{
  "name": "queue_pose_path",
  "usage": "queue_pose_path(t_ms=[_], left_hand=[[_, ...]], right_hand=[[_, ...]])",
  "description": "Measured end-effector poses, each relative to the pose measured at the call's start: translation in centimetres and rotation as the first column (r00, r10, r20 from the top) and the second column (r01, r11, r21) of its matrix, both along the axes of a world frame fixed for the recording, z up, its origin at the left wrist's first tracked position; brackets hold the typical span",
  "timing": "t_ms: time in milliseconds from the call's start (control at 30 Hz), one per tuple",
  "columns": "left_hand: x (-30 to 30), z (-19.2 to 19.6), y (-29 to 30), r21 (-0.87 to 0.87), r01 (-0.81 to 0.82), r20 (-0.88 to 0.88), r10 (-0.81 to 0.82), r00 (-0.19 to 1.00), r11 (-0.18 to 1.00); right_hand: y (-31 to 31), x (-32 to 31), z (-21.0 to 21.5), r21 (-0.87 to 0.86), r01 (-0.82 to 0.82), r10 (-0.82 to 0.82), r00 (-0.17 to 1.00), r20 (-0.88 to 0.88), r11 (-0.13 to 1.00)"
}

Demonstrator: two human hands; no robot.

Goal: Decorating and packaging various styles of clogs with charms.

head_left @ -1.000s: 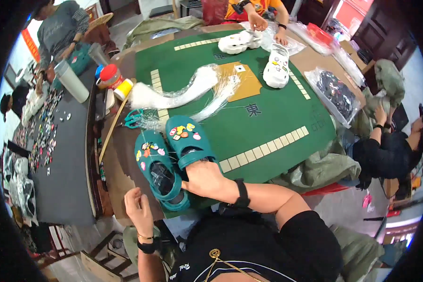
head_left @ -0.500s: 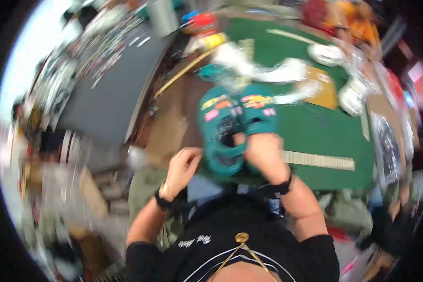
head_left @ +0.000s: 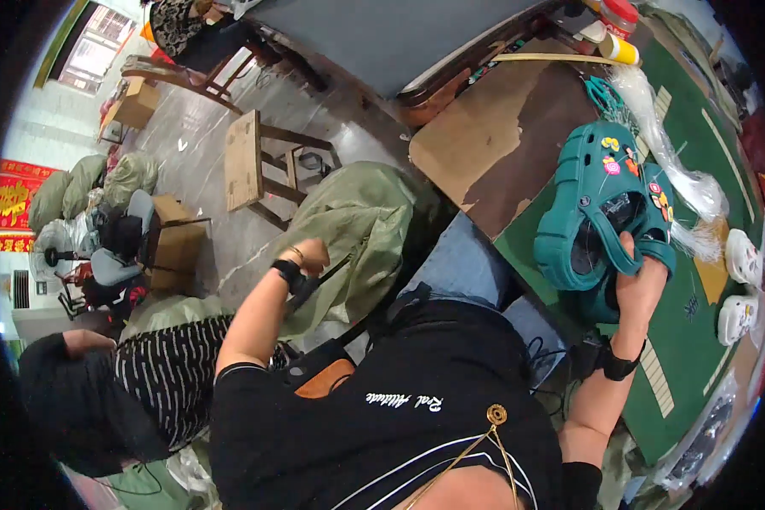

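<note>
At the right, a pair of teal clogs (head_left: pixel 588 217) hangs from my right hand (head_left: pixel 640 293), whose fingers are hooked round the heel straps. Colourful charms decorate their toe parts, and dark linings show inside. The clogs are tilted above the green tabletop (head_left: pixel 523 246), one partly hiding the other. My left hand (head_left: pixel 311 255) is curled closed over a large olive-green sack (head_left: pixel 357 221). Whether anything is in its fingers is hidden.
A wooden stool (head_left: pixel 245 161) stands beyond the sack. White clogs (head_left: pixel 741 259), clear plastic wrap (head_left: pixel 680 174) and a yellow-banded roll (head_left: pixel 620 49) lie on the table. At the lower left, a person (head_left: pixel 174 378) in striped clothing is close by.
My view has swung left, bringing the floor, stool and sack into sight. The teal clogs have risen off the table in my right hand. My left hand has moved away from them.
</note>
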State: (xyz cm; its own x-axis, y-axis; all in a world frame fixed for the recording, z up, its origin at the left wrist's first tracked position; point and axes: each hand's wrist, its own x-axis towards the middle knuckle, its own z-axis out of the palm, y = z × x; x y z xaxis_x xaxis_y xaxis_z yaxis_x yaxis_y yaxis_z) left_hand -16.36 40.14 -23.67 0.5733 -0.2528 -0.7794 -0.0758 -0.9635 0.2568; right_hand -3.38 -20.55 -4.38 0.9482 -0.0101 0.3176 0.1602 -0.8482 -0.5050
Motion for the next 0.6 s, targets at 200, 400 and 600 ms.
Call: queue_pose_path(t_ms=[200,400,600], left_hand=[[-2.6,-16.0,-4.0,0.030,-0.359,0.198,0.346,0.917,0.933],[3.6,-23.2,-0.4,-0.115,-0.466,0.521,0.453,0.724,0.877],[8.0,-22.3,8.0,0.430,0.080,0.647,-0.369,0.667,0.899]], right_hand=[[-2.7,-3.9,2.2,0.111,0.090,-0.093,0.995,0.024,0.990],[-9.7,-10.4,5.1,0.155,0.349,-0.356,0.934,0.023,0.924],[-25.9,-18.9,1.6,-0.386,0.735,-0.698,0.667,0.260,0.558]])
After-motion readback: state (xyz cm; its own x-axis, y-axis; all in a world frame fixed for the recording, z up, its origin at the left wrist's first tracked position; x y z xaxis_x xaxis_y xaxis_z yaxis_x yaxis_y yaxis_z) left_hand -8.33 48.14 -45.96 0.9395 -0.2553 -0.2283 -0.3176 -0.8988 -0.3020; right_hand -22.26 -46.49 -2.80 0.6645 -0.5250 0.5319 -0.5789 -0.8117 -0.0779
